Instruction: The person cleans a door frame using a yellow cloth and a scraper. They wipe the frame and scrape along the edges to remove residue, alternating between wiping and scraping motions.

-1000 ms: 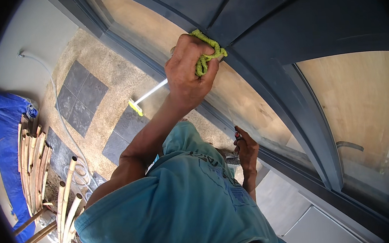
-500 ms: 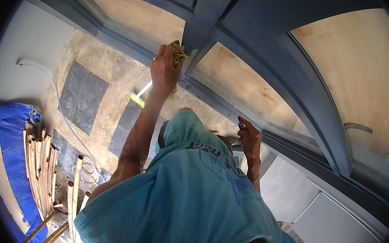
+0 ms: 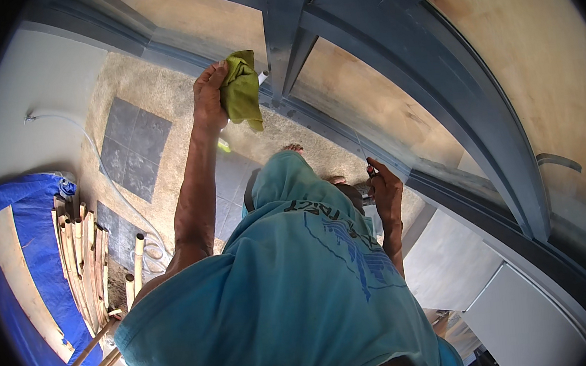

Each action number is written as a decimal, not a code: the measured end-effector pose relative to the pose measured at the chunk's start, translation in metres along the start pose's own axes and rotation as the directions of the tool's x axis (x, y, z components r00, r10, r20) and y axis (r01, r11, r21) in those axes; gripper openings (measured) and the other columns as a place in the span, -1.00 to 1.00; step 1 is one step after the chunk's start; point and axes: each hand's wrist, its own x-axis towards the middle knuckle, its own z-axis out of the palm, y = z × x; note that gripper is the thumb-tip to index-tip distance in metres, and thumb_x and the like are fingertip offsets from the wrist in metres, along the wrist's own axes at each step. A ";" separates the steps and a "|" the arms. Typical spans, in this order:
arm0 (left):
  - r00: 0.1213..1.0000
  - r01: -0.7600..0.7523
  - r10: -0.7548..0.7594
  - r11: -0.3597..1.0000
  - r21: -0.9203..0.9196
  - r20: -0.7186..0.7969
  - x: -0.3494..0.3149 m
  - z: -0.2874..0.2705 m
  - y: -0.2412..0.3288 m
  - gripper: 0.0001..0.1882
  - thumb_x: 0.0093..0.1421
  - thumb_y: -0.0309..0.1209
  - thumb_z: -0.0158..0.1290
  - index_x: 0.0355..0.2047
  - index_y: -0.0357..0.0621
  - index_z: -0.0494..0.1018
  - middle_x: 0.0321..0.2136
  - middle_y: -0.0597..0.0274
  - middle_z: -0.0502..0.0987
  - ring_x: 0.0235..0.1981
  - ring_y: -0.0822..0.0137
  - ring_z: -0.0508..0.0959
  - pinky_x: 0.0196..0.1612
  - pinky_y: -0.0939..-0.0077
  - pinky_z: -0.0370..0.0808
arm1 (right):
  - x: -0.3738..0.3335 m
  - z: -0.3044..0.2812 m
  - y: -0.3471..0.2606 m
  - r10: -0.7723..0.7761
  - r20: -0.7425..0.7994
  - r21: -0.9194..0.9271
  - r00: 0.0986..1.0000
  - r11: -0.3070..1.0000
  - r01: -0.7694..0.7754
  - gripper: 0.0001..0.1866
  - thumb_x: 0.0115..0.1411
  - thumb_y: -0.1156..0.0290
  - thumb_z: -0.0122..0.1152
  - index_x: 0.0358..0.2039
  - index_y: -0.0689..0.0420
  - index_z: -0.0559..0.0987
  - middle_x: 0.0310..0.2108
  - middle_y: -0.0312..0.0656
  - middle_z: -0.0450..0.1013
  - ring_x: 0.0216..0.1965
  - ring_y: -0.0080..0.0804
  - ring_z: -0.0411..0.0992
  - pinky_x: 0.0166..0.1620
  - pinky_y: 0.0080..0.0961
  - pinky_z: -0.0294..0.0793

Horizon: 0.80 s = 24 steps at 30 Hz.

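My left hand (image 3: 209,98) is closed on the edge of a green cloth (image 3: 242,93), which hangs spread out beside the dark grey door frame (image 3: 285,41). A gap shows between the cloth and the frame. Low by the bottom rail on the right, the fingers of my right hand (image 3: 387,194) wrap round a slim tool with a red and black handle (image 3: 373,170). A thin shaft seems to stick out of it; its exact kind is too small to make out. Glass panes (image 3: 377,106) with a hazy, smeared look fill the frame in front of me.
A white-handled tool with a yellow-green head (image 3: 224,146) is partly hidden behind my left arm. Dark tiles (image 3: 135,148) and a pale hose (image 3: 107,175) lie on the left. Bamboo poles (image 3: 80,257) lean by a blue tarp (image 3: 41,254). A curved door handle (image 3: 559,162) is at right.
My left hand has drawn back leftward from the door frame, and the bunched cloth now hangs open. My right hand still grips its tool; the whole view has shifted slightly.
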 end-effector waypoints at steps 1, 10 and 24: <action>1.000 -0.010 0.011 1.000 -0.015 0.018 -0.004 0.014 0.007 -0.79 0.37 -0.38 0.10 -0.10 -0.27 0.49 -0.25 0.13 0.63 -0.27 0.35 0.66 -0.16 0.44 0.67 | 0.000 0.001 0.000 0.014 -0.012 0.014 1.000 1.000 -0.014 -0.49 0.23 0.58 -0.07 0.16 0.17 0.61 -0.48 -0.24 0.53 -0.58 -0.63 0.39 -0.47 -0.59 0.40; 0.939 -0.342 0.340 0.940 0.021 0.056 -0.050 0.105 0.052 -0.73 0.33 -0.45 0.12 -0.01 -0.32 0.46 -0.20 0.15 0.62 -0.21 0.43 0.62 -0.07 0.52 0.58 | -0.006 0.006 0.005 0.056 -0.038 -0.001 0.998 0.998 -0.056 -0.48 0.21 0.57 -0.07 0.17 0.14 0.61 -0.48 -0.22 0.51 -0.58 -0.61 0.39 -0.46 -0.58 0.41; 0.329 -0.842 0.742 -0.050 0.538 0.584 -0.071 0.175 0.060 -0.65 0.17 -0.60 0.27 -0.01 -0.30 0.57 0.01 -0.07 0.52 0.02 0.12 0.57 0.05 0.35 0.51 | -0.017 0.015 0.003 0.113 -0.109 0.095 0.988 0.990 -0.103 -0.51 0.19 0.62 0.02 0.13 0.16 0.63 -0.30 -0.24 0.62 -0.47 -0.60 0.51 -0.41 -0.61 0.52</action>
